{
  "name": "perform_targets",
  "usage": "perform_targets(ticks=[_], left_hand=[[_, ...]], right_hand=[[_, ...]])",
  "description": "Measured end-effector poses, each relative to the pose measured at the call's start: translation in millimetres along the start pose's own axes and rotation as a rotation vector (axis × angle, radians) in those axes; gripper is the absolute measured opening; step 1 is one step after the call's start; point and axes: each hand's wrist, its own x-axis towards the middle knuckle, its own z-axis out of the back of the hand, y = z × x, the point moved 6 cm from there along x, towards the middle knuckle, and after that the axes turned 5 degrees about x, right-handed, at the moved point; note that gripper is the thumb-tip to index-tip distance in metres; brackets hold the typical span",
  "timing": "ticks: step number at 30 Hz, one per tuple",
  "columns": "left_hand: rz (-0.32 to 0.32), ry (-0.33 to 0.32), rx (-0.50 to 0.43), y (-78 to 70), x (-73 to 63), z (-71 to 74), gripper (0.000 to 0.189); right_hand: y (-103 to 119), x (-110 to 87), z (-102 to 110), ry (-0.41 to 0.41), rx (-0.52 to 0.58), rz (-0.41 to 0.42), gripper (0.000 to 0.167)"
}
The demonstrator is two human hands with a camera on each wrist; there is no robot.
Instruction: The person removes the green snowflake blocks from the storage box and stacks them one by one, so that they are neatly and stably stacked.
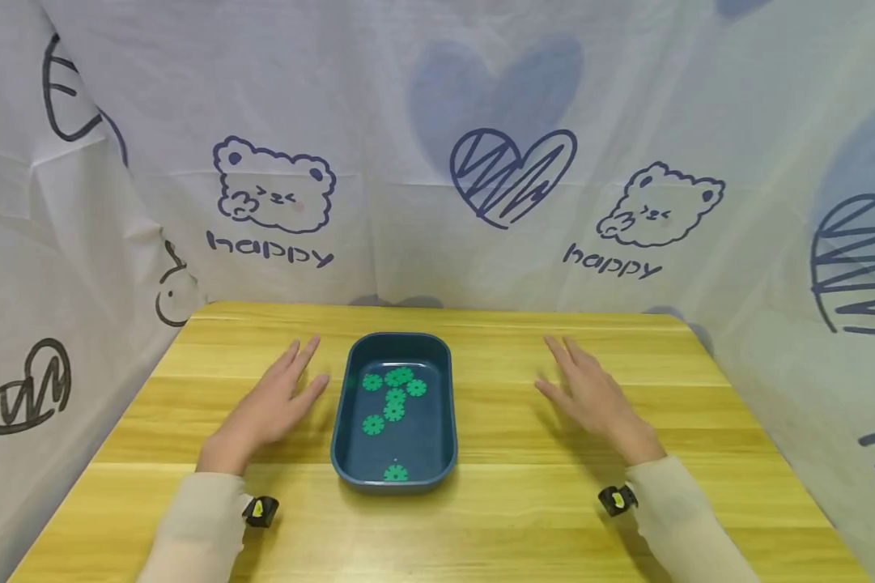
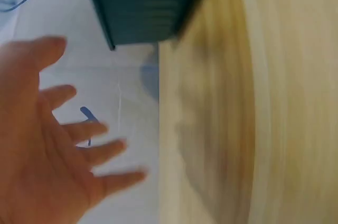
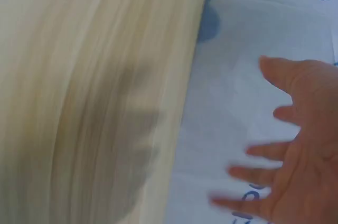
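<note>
A dark teal, round-cornered tray (image 1: 396, 483) sits on the wooden table, left of the middle. Inside lie several green notched plastic discs (image 1: 373, 424), most of them grouped toward the far half and one against the near wall. To the left of the tray my left hand (image 1: 269, 402) hovers with fingers spread, the thumb nearest the tray wall. My right hand (image 1: 593, 397) is held over the table farther off on the tray's right, fingers extended too. Both palms are bare in the left wrist and right wrist views, and neither hand touches the tray.
The yellow wood-grain table (image 1: 524, 518) ends at a white curtain (image 1: 393, 243) printed with bears and hearts, which also hangs along both sides. Dark wrist cameras (image 1: 261, 512) are strapped at both pale sleeves (image 1: 197, 526).
</note>
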Motion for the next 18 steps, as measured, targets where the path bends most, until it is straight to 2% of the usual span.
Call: perform_targets(ticks=[2,5,8,10,13,18], left_hand=[[-0.048,0.036,-0.170,-3.1,-0.9,-1.9,0.070],[-0.113,0.093,-0.409,-10.4,-1.9,-4.6,0.062],[-0.123,0.148,-0.566,-16.1,-3.0,-9.0,0.059],[-0.121,0.171,-0.630,-18.4,-3.4,-12.4,0.060],[-0.110,0.197,-0.674,-18.8,-5.4,-17.7,0.060],[-0.110,0.232,-0.707,-16.4,-10.9,-24.7,0.060]], right_hand=[[7.7,1.5,-2.0,0.010,0.140,0.093,0.070],[23.0,3.3,-5.5,0.038,0.364,0.178,0.064],[44.4,4.1,-8.9,0.068,0.512,0.247,0.057],[60.2,4.2,-11.5,0.091,0.563,0.285,0.052],[82.2,5.8,-18.1,0.144,0.591,0.328,0.044],[116.4,11.1,-35.7,0.238,0.537,0.404,0.037]])
